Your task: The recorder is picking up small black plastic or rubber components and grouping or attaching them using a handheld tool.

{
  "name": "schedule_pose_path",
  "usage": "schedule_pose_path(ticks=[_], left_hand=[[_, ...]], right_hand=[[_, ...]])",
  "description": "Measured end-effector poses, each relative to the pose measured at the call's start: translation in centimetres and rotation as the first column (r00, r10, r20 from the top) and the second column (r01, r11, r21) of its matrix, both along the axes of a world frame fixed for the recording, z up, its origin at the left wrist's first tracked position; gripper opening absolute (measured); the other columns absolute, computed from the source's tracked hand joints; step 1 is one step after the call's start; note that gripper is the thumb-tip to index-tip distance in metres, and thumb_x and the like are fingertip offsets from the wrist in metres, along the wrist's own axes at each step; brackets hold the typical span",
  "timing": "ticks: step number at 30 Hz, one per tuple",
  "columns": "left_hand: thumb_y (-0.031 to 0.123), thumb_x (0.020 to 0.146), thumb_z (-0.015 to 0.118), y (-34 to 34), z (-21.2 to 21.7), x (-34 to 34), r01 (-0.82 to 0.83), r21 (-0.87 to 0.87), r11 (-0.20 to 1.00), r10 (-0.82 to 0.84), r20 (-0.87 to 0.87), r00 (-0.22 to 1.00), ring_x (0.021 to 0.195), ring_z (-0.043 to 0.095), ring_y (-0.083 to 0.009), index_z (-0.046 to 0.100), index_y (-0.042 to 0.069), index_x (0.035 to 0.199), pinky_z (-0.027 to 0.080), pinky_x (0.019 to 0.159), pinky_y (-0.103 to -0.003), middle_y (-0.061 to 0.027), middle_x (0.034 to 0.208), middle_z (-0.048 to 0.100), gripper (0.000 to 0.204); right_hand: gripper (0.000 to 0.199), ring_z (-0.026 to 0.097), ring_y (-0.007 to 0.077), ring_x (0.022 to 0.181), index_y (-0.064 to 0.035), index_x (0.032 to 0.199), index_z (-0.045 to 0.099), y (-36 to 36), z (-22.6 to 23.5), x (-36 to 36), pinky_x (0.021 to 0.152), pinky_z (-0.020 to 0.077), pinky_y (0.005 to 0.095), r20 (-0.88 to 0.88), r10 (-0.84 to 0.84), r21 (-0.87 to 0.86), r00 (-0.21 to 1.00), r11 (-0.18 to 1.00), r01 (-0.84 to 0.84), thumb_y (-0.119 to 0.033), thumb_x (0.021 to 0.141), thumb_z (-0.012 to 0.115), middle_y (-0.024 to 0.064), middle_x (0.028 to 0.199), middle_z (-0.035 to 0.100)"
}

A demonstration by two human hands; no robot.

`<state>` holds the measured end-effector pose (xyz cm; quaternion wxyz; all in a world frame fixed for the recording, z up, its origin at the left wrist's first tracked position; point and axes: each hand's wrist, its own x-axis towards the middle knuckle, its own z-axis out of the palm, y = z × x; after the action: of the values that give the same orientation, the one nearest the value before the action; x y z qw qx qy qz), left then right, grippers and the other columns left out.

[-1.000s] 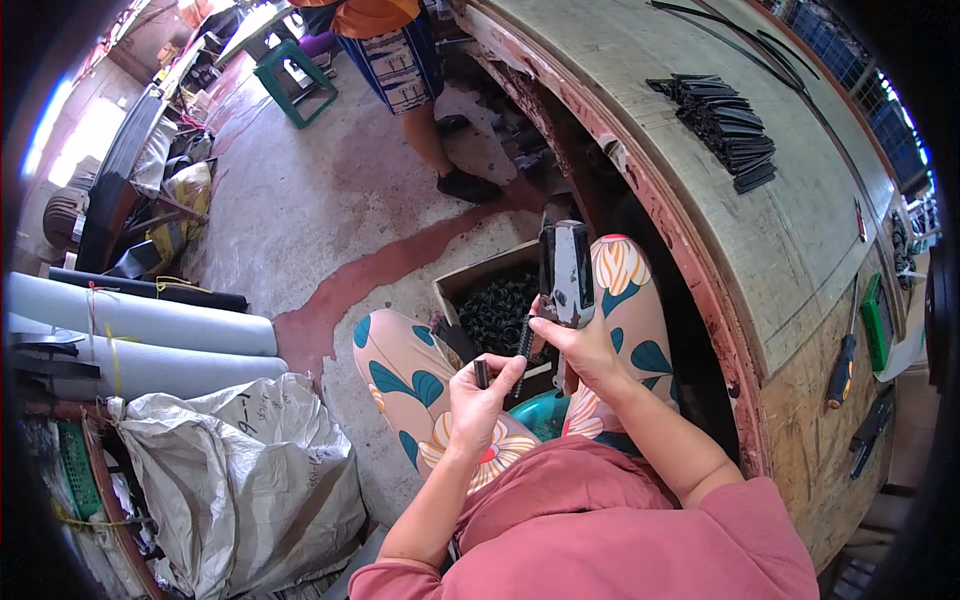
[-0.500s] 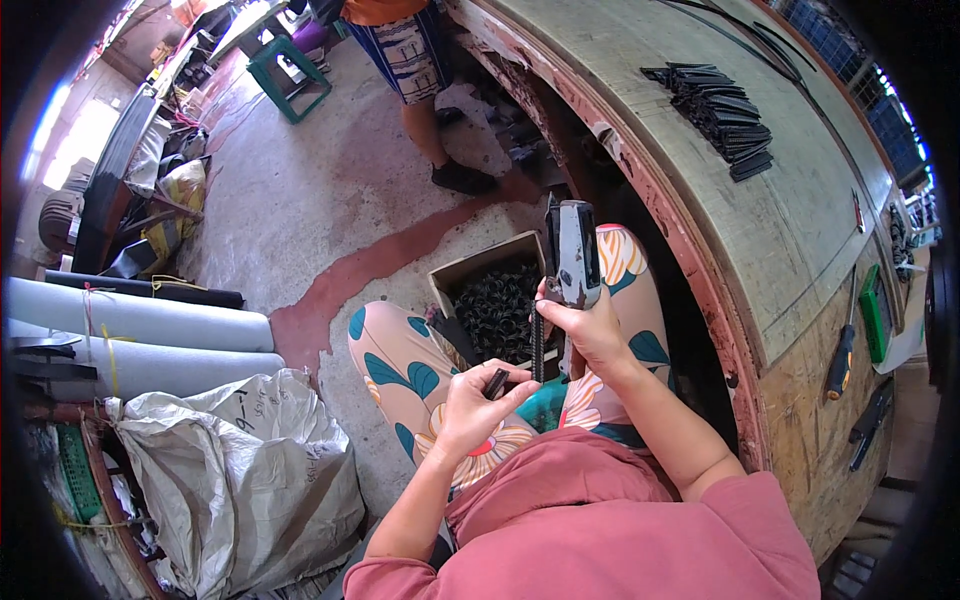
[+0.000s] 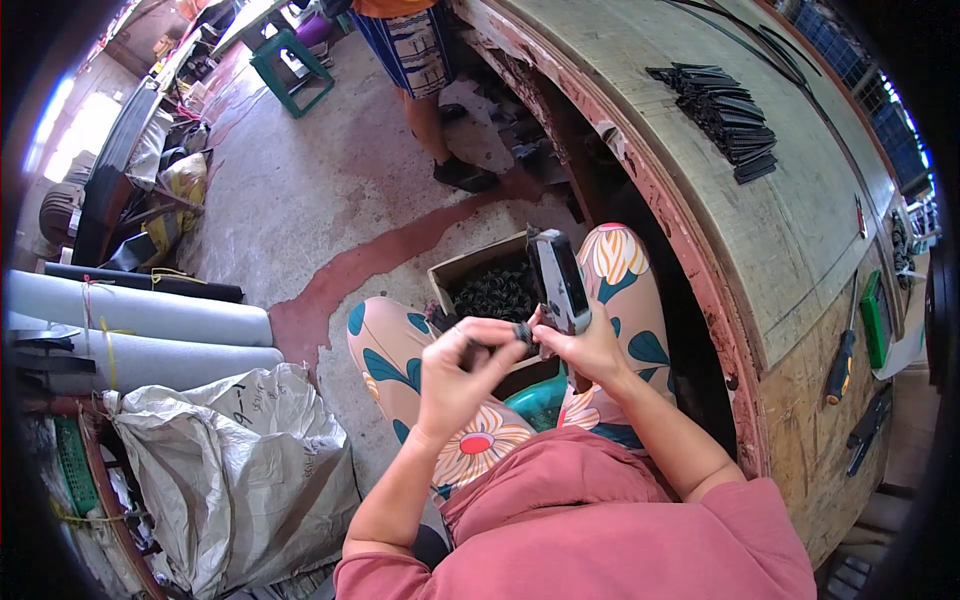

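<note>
Since the earlier frames the two hands have drawn together above the lap, and the long black part has come down from its raised tilt to meet the left fingers.

The right hand point(image 3: 590, 350) is clenched around the lower end of that long black part point(image 3: 560, 280), which stands nearly upright with its glossy face toward the camera. The left hand point(image 3: 462, 365) pinches a small black piece point(image 3: 522, 332) against the base of the long part; whether the piece is already seated there is hard to tell, since the fingers cover the joint.

As a judgement, one fitting is in progress and much remains: the cardboard box point(image 3: 470, 268) just beyond the long part is heaped with dark small pieces point(image 3: 495, 295), too many and too tangled to count. Farther right of the long part, on the wooden workbench point(image 3: 700, 150), lies one stack of flat black strips point(image 3: 725, 115), well over a dozen. One screwdriver point(image 3: 840, 352) and one green tool point(image 3: 875, 320) rest at the bench's near end. A second person's legs point(image 3: 425, 90) stand beyond the box.
</note>
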<state>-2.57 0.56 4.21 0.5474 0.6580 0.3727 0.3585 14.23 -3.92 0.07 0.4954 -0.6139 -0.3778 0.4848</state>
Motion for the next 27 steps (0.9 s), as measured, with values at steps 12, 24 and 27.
schedule_pose_path(ticks=[12, 24, 27], left_hand=[[0.019, 0.078, 0.071, 2.4, -0.9, -0.2, -0.024, -0.731, 0.681, 0.085, 0.047, 0.995, 0.044, 0.032, 0.0014, 0.066, 0.005, 0.086, 0.020, 0.038, -0.017, 0.0031, 0.064, 0.058, 0.017], [0.012, 0.078, 0.069, 2.0, -0.9, 0.2, 0.007, -0.756, 0.655, 0.045, 0.048, 0.998, 0.042, 0.034, 0.0010, 0.060, 0.007, 0.082, 0.022, 0.036, -0.016, 0.0080, 0.055, 0.044, 0.010], [0.013, 0.079, 0.069, 1.6, -0.7, 0.8, -0.036, -0.773, 0.633, 0.090, 0.028, 0.996, 0.043, 0.034, 0.0008, 0.061, 0.007, 0.083, 0.021, 0.036, -0.016, 0.0080, 0.055, 0.044, 0.011]], right_hand=[[0.037, 0.059, 0.0176, 0.083, 0.0008, 0.102, 0.051, -2.3, 1.6, 0.3, 0.075, 0.0456, 0.0272, 0.246, 0.144, 0.429, 0.958, 0.871, -0.241, 0.004, 0.068, 0.067, 0.0103, 0.093, 0.060], [0.034, 0.063, 0.0159, 0.073, 0.0032, 0.103, 0.052, -2.2, 1.5, 0.0, 0.068, 0.0487, 0.0269, 0.345, 0.057, 0.482, 0.937, 0.846, -0.229, 0.004, 0.072, 0.066, 0.0101, 0.083, 0.063], [0.037, 0.058, 0.0237, 0.072, -0.0018, 0.097, 0.051, -2.0, 1.6, -0.5, 0.065, 0.0452, 0.0295, 0.294, 0.041, 0.412, 0.955, 0.896, -0.165, 0.000, 0.064, 0.067, 0.0109, 0.082, 0.055]])
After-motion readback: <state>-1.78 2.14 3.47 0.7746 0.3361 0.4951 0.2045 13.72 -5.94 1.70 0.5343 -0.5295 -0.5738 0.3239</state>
